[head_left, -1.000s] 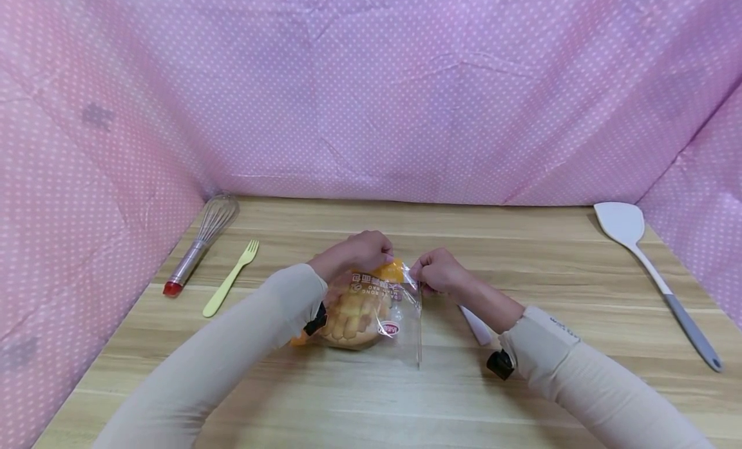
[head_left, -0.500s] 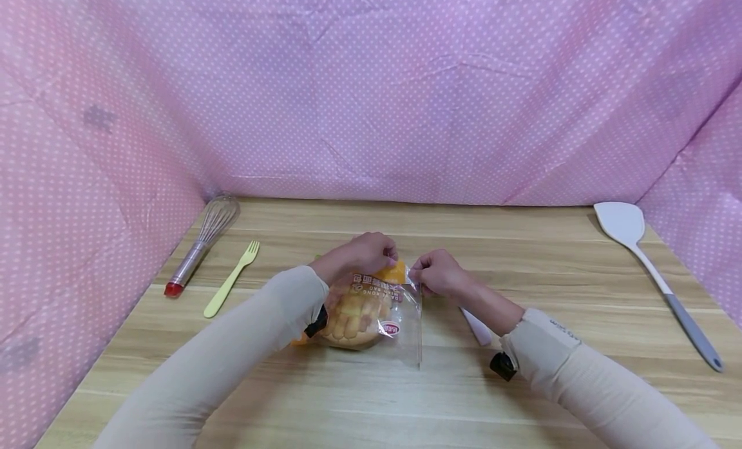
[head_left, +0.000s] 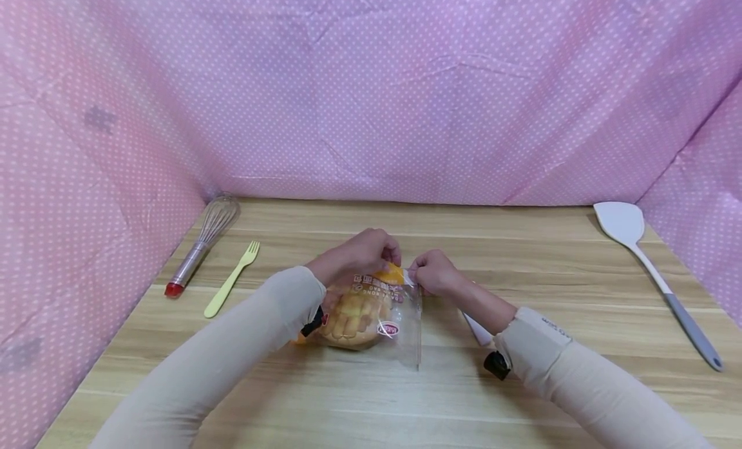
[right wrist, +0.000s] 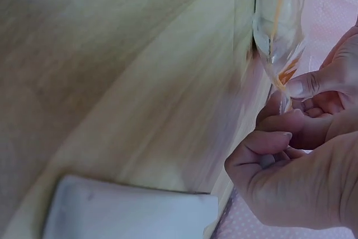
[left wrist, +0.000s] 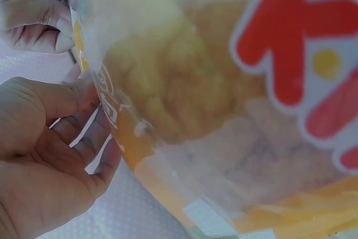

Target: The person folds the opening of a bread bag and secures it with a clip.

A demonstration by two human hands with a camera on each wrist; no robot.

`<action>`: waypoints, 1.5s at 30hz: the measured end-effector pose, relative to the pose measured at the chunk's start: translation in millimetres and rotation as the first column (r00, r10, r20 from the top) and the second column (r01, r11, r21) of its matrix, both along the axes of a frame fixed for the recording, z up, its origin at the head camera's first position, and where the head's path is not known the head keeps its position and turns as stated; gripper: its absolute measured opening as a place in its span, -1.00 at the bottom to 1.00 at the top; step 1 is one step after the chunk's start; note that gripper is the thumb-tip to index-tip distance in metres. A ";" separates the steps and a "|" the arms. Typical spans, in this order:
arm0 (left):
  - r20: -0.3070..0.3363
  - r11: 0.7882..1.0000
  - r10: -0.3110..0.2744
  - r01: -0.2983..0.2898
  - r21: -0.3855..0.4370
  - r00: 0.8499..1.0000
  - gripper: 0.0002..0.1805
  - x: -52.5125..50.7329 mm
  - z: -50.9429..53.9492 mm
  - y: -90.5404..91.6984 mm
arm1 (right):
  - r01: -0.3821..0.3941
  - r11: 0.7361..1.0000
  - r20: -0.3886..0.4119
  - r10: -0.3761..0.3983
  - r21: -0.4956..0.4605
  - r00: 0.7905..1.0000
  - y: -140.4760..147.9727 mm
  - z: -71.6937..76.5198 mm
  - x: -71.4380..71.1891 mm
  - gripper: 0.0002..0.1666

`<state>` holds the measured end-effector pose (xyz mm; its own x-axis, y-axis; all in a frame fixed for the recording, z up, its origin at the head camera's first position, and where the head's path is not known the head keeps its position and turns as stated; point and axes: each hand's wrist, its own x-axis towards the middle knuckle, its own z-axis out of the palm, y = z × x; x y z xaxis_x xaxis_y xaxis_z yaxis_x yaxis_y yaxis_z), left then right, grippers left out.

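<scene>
A clear plastic bread bag (head_left: 400, 314) with orange print lies mid-table in the head view, a round golden bread (head_left: 350, 317) inside it. My left hand (head_left: 366, 250) pinches the far edge of the bag between thumb and fingers. Close to its right, my right hand (head_left: 435, 272) pinches the same edge near the corner, fingers curled. In the left wrist view the bag (left wrist: 184, 82) fills most of the picture, with the left hand (left wrist: 53, 149) at its edge. Both sets of fingertips meet the bag's edge in the right wrist view, right hand (right wrist: 291, 180) lower.
A whisk (head_left: 203, 246) and a pale yellow fork (head_left: 233, 278) lie on the left. On the right lies a white turner (head_left: 649, 268) with a grey handle. A pale flat implement (head_left: 478, 328) is partly hidden beneath the right forearm. Pink dotted cloth (head_left: 371, 95) surrounds the wooden table (head_left: 348, 404).
Both hands keep their pinch on the bag's edge. The left fingers have moved slightly right, and the right hand and forearm slightly left. The bread stays in the bag.
</scene>
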<state>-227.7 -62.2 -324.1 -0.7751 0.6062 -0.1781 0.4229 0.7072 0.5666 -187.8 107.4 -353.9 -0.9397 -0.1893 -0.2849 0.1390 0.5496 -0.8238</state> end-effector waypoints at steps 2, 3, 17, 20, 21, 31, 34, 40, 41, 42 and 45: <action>-0.002 1.000 0.002 -0.002 -0.017 1.000 -0.83 -0.6 0.1 0.3 | 0.005 1.000 0.008 -0.005 -0.002 1.000 0.3 0.7 0.3 -0.82; -0.006 1.000 0.001 -0.002 -0.022 1.000 -0.83 -1.1 -0.1 0.5 | 0.006 1.000 0.013 -0.006 -0.007 1.000 0.8 1.1 0.6 -0.82; -0.028 0.998 -0.009 0.007 -0.058 1.000 -0.84 -2.4 -2.1 -0.6 | -0.036 0.953 -0.331 0.140 0.302 0.933 -1.0 4.5 20.7 -0.93; -0.031 0.998 -0.005 0.003 -0.064 1.000 -0.85 -2.7 -2.0 -0.3 | -0.036 0.935 -0.336 0.163 0.354 0.928 -4.2 3.9 23.4 -0.89; -0.035 0.998 -0.004 0.002 -0.069 0.999 -0.85 -2.7 -2.1 -0.2 | -0.040 0.932 -0.329 0.167 0.361 0.929 -4.9 3.5 23.5 -0.89; -0.063 0.996 -0.019 0.013 -0.087 0.998 -0.85 -3.2 -2.3 -2.2 | -0.077 0.939 -0.324 0.192 0.337 0.926 -8.3 0.9 21.1 -0.87; -0.084 0.994 -0.037 0.028 -0.107 0.996 -0.85 -4.2 -1.7 -3.7 | -0.074 0.939 -0.325 0.189 0.335 0.927 -8.5 -0.5 20.3 -0.87; -0.107 0.990 -0.051 0.037 -0.134 0.993 -0.86 -6.7 -2.0 -6.5 | -0.072 0.946 -0.318 0.177 0.315 0.931 -9.1 -1.7 17.7 -0.88; -0.106 0.990 -0.053 0.038 -0.133 0.993 -0.87 -7.0 -2.3 -6.8 | -0.072 0.949 -0.314 0.172 0.306 0.934 -9.2 -2.1 17.2 -0.88; -0.104 0.991 -0.054 0.040 -0.131 0.993 -0.88 -7.3 -2.5 -7.2 | -0.071 0.952 -0.310 0.167 0.297 0.936 -9.0 -2.6 16.6 -0.88; -0.091 0.990 -0.056 0.044 -0.134 0.994 -0.90 -7.0 -1.7 -8.0 | -0.075 0.959 -0.302 0.160 0.274 0.940 -8.6 -3.8 15.8 -0.88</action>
<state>-234.7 -70.2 -325.8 -0.7615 0.6209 -0.1861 0.5070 0.7494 0.4258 -172.1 98.8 -357.7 -0.9639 -0.2649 -0.0282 -0.1852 0.7426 -0.6436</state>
